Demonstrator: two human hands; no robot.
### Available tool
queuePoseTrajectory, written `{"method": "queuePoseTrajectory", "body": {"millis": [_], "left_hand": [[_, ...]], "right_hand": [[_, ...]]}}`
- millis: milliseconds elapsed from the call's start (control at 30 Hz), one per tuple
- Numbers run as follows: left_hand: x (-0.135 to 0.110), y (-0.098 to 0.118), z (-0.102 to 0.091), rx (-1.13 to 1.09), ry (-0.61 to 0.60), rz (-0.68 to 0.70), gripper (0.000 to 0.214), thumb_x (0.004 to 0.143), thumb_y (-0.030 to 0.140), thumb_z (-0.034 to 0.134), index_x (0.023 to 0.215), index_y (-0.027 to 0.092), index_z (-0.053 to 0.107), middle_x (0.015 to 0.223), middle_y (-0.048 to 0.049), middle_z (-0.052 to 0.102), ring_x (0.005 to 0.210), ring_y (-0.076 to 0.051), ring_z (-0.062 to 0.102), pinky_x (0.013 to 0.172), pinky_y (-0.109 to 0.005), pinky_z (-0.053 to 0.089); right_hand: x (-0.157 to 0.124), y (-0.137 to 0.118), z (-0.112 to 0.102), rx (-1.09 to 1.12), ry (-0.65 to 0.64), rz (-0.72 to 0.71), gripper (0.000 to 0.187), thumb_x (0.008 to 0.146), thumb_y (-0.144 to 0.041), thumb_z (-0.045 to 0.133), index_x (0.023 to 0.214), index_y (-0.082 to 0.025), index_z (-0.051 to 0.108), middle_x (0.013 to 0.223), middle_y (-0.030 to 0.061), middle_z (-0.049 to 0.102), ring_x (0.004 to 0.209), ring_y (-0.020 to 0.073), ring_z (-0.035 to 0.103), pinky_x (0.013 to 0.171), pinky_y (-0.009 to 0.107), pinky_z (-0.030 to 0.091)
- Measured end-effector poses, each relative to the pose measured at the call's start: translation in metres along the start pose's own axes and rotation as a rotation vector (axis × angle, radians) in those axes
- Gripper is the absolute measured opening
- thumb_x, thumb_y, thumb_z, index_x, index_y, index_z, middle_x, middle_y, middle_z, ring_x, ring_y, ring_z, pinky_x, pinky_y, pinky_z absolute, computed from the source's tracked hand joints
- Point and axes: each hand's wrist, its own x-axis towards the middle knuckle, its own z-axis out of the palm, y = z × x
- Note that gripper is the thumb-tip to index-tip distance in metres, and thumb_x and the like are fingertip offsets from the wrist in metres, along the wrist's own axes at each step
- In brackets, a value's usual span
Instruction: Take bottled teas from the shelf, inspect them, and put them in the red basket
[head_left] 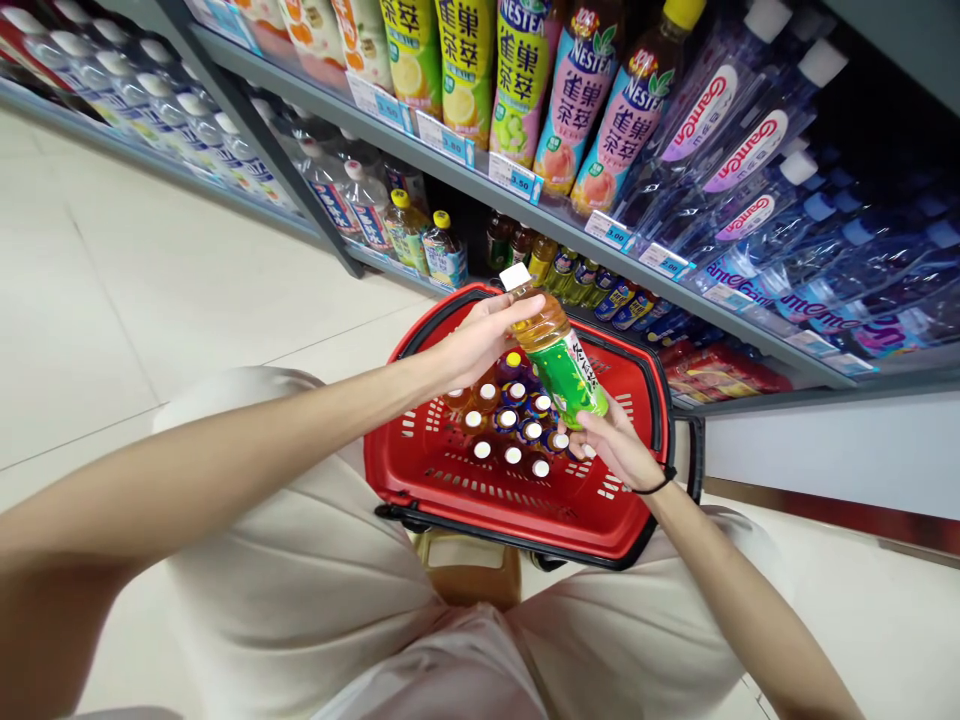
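A bottle of amber tea (559, 365) with a white cap and green label is held tilted over the basket. My left hand (487, 335) is closed around its neck, just under the cap. Its base rests in the fingers of my right hand (613, 438), which wears a black band at the wrist. Below the bottle, the red shopping basket (442, 480) stands on the floor between my knees. Inside it are several upright bottles (513, 420), mostly white-capped and one yellow-capped; my right hand and the held bottle cover some of them.
Beyond the basket rises a drinks shelf (450, 160) with price tags along its edge. Tea bottles (592, 110) and clear water bottles (720, 190) fill the upper level; smaller bottles (444, 250) stand on the lower one. A brown stool (472, 580) shows beneath me.
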Motion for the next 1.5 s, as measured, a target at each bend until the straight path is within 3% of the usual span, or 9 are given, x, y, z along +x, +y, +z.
{"method": "queuePoseTrajectory", "body": {"millis": [133, 400, 633, 800, 933, 1100, 1167, 1500], "left_hand": [[0.002, -0.001, -0.001, -0.015, -0.016, -0.020, 0.051, 0.076, 0.048, 0.094, 0.109, 0.013, 0.075, 0.116, -0.0125, 0.078, 0.111, -0.027, 0.071, 0.107, -0.042, 0.051], [0.003, -0.004, -0.004, 0.008, -0.074, -0.030, 0.051, 0.082, 0.053, 0.088, 0.114, 0.016, 0.078, 0.122, -0.0118, 0.076, 0.118, -0.027, 0.069, 0.112, -0.043, 0.048], [0.000, 0.000, 0.000, 0.036, -0.112, 0.031, 0.049, 0.080, 0.042, 0.091, 0.120, 0.017, 0.079, 0.125, -0.0116, 0.076, 0.116, -0.026, 0.069, 0.111, -0.043, 0.045], [-0.001, 0.001, 0.001, 0.039, -0.101, 0.012, 0.054, 0.079, 0.040, 0.093, 0.126, 0.018, 0.077, 0.123, -0.0111, 0.076, 0.113, -0.025, 0.070, 0.106, -0.041, 0.048], [0.000, -0.002, -0.001, 0.064, -0.032, -0.006, 0.052, 0.078, 0.041, 0.094, 0.120, 0.014, 0.078, 0.124, -0.0126, 0.076, 0.110, -0.024, 0.071, 0.101, -0.038, 0.052], [0.003, -0.005, -0.003, 0.065, 0.014, -0.013, 0.051, 0.078, 0.043, 0.094, 0.117, 0.013, 0.077, 0.120, -0.0122, 0.077, 0.108, -0.024, 0.071, 0.099, -0.038, 0.053], [0.003, -0.005, -0.002, 0.049, -0.007, -0.010, 0.051, 0.079, 0.044, 0.093, 0.116, 0.013, 0.077, 0.120, -0.0123, 0.077, 0.110, -0.025, 0.071, 0.100, -0.038, 0.053], [0.003, -0.004, -0.001, 0.024, -0.072, 0.009, 0.054, 0.083, 0.049, 0.088, 0.124, 0.016, 0.075, 0.131, -0.0120, 0.074, 0.123, -0.029, 0.067, 0.108, -0.042, 0.050]], "right_hand": [[-0.002, 0.001, 0.000, -0.003, 0.020, -0.012, 0.056, 0.080, -0.039, 0.091, 0.115, -0.023, 0.050, 0.105, 0.0045, 0.071, 0.070, 0.0150, 0.067, 0.049, 0.023, 0.045], [-0.003, -0.001, -0.003, -0.021, -0.072, -0.017, 0.044, 0.085, -0.047, 0.083, 0.110, -0.017, 0.064, 0.099, 0.0111, 0.076, 0.063, 0.0170, 0.067, 0.049, 0.026, 0.045], [-0.002, 0.004, -0.011, 0.044, -0.176, 0.064, 0.051, 0.093, -0.061, 0.069, 0.111, -0.014, 0.067, 0.095, 0.0137, 0.078, 0.058, 0.0186, 0.067, 0.051, 0.028, 0.046], [0.002, 0.003, -0.006, 0.080, -0.092, 0.044, 0.048, 0.090, -0.058, 0.074, 0.109, -0.014, 0.069, 0.096, 0.0106, 0.074, 0.063, 0.0167, 0.065, 0.048, 0.026, 0.045], [0.005, 0.003, -0.003, 0.033, 0.016, 0.007, 0.051, 0.083, -0.059, 0.083, 0.103, -0.016, 0.064, 0.082, 0.0049, 0.069, 0.062, 0.0153, 0.062, 0.045, 0.024, 0.043], [0.004, 0.006, -0.003, -0.145, 0.008, -0.058, 0.066, 0.078, -0.047, 0.093, 0.120, -0.022, 0.049, 0.073, -0.0029, 0.069, 0.051, 0.0105, 0.056, 0.046, 0.021, 0.040], [0.004, 0.009, -0.003, -0.134, 0.024, -0.063, 0.067, 0.076, -0.046, 0.094, 0.118, -0.023, 0.047, 0.072, -0.0046, 0.068, 0.051, 0.0103, 0.057, 0.046, 0.021, 0.039], [-0.001, 0.003, -0.004, -0.013, -0.015, -0.021, 0.051, 0.079, -0.051, 0.091, 0.107, -0.019, 0.062, 0.090, 0.0039, 0.074, 0.058, 0.0145, 0.066, 0.046, 0.024, 0.044]]}}
